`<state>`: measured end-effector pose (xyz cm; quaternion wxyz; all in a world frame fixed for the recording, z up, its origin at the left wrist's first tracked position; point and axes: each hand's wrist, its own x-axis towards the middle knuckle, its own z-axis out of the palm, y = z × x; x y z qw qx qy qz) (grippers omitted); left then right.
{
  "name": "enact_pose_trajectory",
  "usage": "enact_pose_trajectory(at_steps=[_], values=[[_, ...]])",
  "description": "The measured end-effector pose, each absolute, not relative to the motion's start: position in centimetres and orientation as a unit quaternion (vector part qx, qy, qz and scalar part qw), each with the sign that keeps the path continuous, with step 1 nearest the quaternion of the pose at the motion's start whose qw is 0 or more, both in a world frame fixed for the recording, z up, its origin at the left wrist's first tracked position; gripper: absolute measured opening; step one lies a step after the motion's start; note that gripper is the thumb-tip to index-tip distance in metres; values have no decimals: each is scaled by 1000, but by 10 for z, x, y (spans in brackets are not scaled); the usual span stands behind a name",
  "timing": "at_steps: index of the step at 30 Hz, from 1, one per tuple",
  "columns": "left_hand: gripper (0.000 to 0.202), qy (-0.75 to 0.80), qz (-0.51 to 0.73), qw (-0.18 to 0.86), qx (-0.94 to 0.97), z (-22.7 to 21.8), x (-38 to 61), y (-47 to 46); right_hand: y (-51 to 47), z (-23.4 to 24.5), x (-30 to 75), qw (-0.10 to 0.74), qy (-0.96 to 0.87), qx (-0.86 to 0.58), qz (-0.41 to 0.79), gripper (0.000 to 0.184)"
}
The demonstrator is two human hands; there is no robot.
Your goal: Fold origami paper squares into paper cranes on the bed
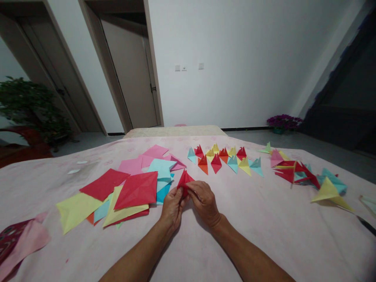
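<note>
A folded red paper piece [184, 180] sits between both my hands, just above the pink tablecloth [264, 219]. My left hand [172, 206] pinches its lower left edge with closed fingers. My right hand [203, 201] pinches its lower right side, fingers curled on the paper. Only the pointed upper part of the red piece shows above my fingers.
Loose flat sheets [136, 190] in red, yellow, pink and blue lie left of my hands. A row of folded paper figures [225, 158] stands behind them. More folded pieces [305, 176] lie at the right. Two doors, a plant [29, 105] and purple flowers [283, 122] stand beyond the table.
</note>
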<state>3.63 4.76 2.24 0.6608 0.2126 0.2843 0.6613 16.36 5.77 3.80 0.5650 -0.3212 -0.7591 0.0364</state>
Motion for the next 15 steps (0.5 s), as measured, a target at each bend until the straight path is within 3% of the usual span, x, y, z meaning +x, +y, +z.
enact_pose_trajectory(at_steps=[15], values=[[38, 322, 640, 656, 236, 27, 38, 45, 60, 38, 164, 578, -752, -317, -2, 42]])
